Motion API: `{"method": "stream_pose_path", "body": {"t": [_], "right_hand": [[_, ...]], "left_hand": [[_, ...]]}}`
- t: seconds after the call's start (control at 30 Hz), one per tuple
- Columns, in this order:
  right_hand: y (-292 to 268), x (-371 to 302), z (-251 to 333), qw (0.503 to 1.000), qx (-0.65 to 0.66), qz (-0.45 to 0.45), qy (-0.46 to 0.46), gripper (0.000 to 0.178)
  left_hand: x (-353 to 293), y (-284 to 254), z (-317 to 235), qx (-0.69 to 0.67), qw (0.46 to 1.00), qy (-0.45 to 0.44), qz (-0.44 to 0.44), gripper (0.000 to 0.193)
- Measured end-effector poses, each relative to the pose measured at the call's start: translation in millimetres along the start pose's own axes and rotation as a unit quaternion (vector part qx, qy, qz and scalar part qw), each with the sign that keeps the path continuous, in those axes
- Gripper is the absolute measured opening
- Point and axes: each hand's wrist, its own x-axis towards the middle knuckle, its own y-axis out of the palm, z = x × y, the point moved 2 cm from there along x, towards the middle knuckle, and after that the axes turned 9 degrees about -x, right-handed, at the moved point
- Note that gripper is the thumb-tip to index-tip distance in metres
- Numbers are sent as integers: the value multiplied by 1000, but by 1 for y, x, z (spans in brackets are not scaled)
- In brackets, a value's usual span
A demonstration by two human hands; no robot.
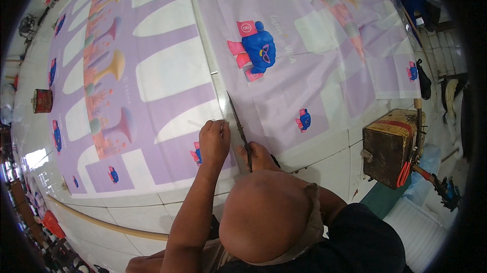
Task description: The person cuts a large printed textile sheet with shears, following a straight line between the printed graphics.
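Lettering (282, 40) marking purple printed sheets (177, 105); your left hand (215, 142) bunching near edge, can't tell if pinching; right hand (261, 157) gripping scissors (241, 130).

I have one left hand (214, 141), one right hand (261, 157) and one pair of scissors (240, 127). I count two printed panels (175, 73), with ten blue figures (261, 47) that I can make out: six on one, four on the other. I also count one tin (42, 101), one box (389, 146) and one pole (109, 224).

Red tin (42, 101) at left, tan pole (122, 229); worn box (386, 147) at right
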Motion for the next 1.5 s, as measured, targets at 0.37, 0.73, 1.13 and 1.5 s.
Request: {"method": "stream_pose_path", "body": {"t": [0.37,0.73,1.13,1.5], "right_hand": [[-6,-1,10,999,24,-21,-37,54],[-6,39,25,989,17,-70,-127,54],[-6,72,29,984,27,-75,-157,58],[-8,75,40,992,17,-69,-109,63]], "left_hand": [[3,-7,-2,26,1000,2,0,13],[3,-18,-15,27,999,-18,-5,12],[-1,-27,-15,39,999,-13,-20,12],[-3,-34,-13,42,998,-25,-43,11]]}}
